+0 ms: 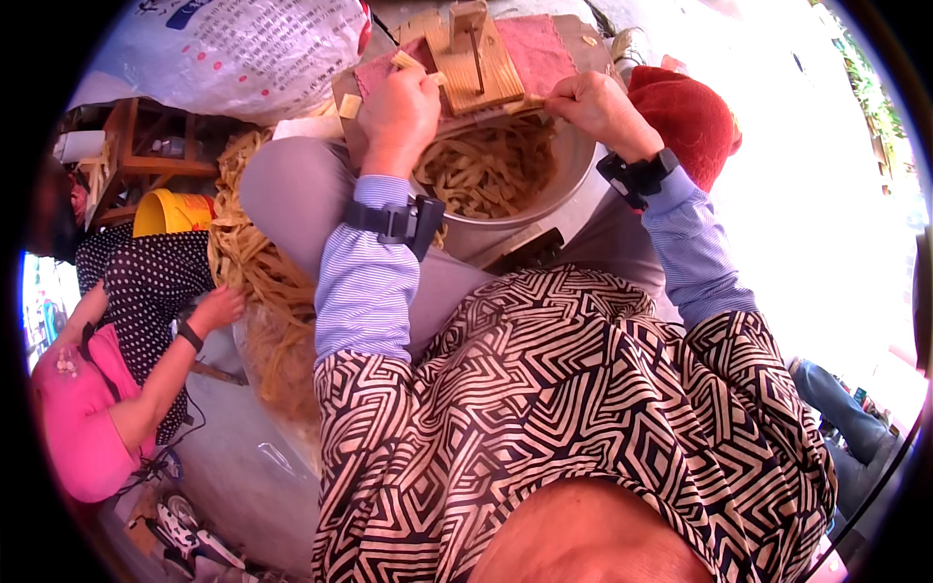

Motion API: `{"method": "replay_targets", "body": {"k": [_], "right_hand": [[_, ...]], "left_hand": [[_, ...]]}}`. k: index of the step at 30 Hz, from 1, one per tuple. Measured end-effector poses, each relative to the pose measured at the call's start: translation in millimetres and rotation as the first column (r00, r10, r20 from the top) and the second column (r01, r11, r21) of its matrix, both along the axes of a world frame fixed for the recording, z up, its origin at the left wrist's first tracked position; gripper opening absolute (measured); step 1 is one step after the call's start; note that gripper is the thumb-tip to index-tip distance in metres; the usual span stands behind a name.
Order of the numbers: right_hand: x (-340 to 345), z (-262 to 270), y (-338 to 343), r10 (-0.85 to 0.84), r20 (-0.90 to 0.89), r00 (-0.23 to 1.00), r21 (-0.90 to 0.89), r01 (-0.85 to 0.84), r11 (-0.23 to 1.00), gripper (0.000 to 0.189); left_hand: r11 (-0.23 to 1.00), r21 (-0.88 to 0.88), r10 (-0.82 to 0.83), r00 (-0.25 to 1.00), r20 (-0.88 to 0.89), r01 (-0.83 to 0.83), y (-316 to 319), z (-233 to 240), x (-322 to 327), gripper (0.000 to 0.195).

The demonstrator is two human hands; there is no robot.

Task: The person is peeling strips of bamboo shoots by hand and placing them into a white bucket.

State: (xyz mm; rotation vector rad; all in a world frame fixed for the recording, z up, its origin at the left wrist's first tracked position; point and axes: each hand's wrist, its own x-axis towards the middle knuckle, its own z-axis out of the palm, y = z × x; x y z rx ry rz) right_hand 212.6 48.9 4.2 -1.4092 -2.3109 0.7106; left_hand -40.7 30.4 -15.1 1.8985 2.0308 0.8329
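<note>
My left hand (401,116) grips a flat yellowish strip (405,61) at the left of a small wooden jig (474,69). The jig has an upright block and a thin metal rod (476,58). On its other side, my right hand (601,109) pinches another yellowish-brown strip (526,105) by its end. A board with pink cloth (536,47) lies under the jig. Just below, between my knees, a round metal basin (576,182) holds many softer brown strips (488,171). A short cut piece (350,106) rests on the board's left side.
A heap of long strips (255,251) lies on plastic at my left, where a co-worker's hand (222,306) touches it. Beyond are a yellow bucket (171,213), a wooden stool (164,164) and a large printed sack (240,58). Red fabric (681,124) covers something beside my right wrist.
</note>
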Motion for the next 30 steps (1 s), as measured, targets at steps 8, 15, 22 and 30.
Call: {"method": "replay_targets", "body": {"k": [8,15,22,30], "right_hand": [[-37.7,-24.5,-24.8,0.388,0.161,0.907,-0.180,-0.360,0.916,0.036],[-89.8,-69.4,-13.4,0.711,0.466,0.526,-0.491,-0.515,0.703,0.030],[-98.3,-160.1,-3.7,0.750,0.459,0.477,-0.553,-0.507,0.661,0.033],[-96.7,-48.1,-25.1,0.685,0.146,0.714,-0.579,-0.500,0.644,0.022]], "left_hand": [[0.997,-0.062,-0.044,0.997,-0.066,0.040,6.1,-14.4,-7.8,0.026],[0.994,-0.104,-0.035,0.999,-0.031,0.032,4.8,-5.1,-6.1,0.027],[0.995,-0.074,-0.062,0.998,0.010,0.063,4.8,-4.1,-7.7,0.026],[0.999,-0.028,-0.030,1.000,-0.005,0.030,0.4,-3.4,-9.0,0.026]]}}
